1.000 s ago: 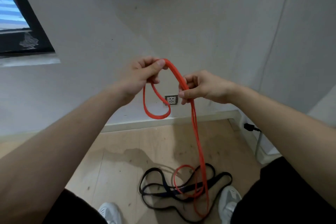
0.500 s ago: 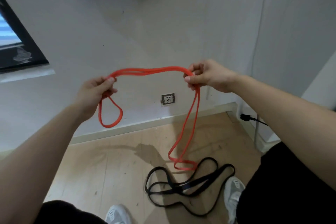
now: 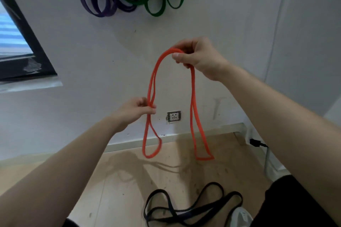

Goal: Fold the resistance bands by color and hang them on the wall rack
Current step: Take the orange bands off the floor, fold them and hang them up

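The wall ahead of me already carries the purple bands and, just beside them on the right, the green bands. The rack they hang from is above the frame. On the floor by my feet the black bands lie in a loose tangle, not yet touched.

I judge I am midway through folding the red band, which I hold up in front of the wall, below the green ones. It is draped in an upside-down U. Its long axis runs up and down, the bend is at the top, and both looped ends point down at the floor and seem to hang free of it. The right leg hangs lower than the left.

My right hand is closed on the top of the arch, thumb and fingers pinching the strands. My left hand, lower down, pinches the two strands of the left leg together, with a small loop hanging beneath it.

Next, I reckon, I should bring the left pinch up to meet the right so the legs lie together. Then I can even out the ends and lift the bundle to the rack beside the green.
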Motion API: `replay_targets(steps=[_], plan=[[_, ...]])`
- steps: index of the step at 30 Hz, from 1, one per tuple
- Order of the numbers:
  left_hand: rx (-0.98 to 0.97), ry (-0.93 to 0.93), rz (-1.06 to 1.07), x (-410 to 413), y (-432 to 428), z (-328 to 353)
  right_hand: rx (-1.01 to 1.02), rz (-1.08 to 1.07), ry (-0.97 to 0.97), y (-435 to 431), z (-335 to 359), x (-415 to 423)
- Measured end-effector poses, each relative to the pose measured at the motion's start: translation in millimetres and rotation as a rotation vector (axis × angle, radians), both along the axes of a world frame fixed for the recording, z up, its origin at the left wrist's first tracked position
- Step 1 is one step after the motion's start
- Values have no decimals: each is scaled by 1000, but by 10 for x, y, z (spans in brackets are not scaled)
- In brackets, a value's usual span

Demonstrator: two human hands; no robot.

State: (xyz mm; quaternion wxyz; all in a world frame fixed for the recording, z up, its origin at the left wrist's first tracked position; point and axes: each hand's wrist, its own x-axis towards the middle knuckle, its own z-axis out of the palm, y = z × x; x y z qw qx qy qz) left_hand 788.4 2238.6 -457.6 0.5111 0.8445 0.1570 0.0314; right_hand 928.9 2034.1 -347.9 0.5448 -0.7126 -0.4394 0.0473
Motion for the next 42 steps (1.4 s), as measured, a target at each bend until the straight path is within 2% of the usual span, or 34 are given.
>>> replay_targets(steps=[5,8,12,16,19,21,26,30,36,42], plan=[[-221,-118,-115,269,-270,354,-99,9,-68,18,-49,-22],[-265,-251,-150,367,-360,581,-166,24,-86,30,-82,-35],[-259,-414,-100,360,-382,680,-187,100,3,7,-137,-22],[-138,-523,-76,280,-336,808,-256,178,90,38,-302,-50],[-184,-600,-35,210,-240,946,-324,217,145,29,-552,-81],[-184,-623,-10,151,-157,970,-291,241,224,32,-661,-98],[-248,-625,43,35,62,839,-50,158,294,129,-574,-170],[-156,-525,53,-70,271,673,66,112,265,159,-378,-164],[-150,-440,8,-87,137,577,-27,3,-52,179,-59,-262],[-74,-361,-51,31,-169,537,-30,-26,-161,97,75,-264]])
